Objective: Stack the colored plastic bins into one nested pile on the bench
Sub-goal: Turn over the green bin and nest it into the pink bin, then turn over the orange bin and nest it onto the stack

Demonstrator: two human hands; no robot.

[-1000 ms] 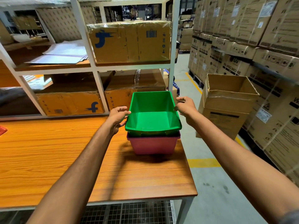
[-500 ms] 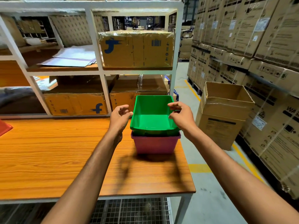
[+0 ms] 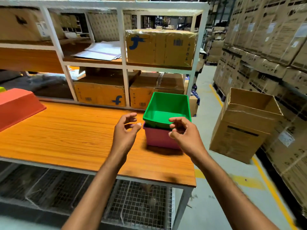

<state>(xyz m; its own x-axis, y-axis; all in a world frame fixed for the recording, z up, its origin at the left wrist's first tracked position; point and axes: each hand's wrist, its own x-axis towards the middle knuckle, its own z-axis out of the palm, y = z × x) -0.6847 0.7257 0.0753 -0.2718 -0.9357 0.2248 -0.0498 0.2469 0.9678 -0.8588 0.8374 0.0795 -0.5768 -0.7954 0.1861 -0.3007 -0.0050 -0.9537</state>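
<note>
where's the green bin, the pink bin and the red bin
green bin [image 3: 163, 116]: head view, inside floor
pink bin [image 3: 157, 137]: head view, front wall
red bin [image 3: 16, 107]: head view, near side wall, far left of bench

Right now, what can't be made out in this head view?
- Red bin: cut off by the left edge.
- Pink bin: inside hidden by the green bin nested in it; near right corner behind the right hand.
- Yellow-green thing behind the red bin: a sliver only.
</note>
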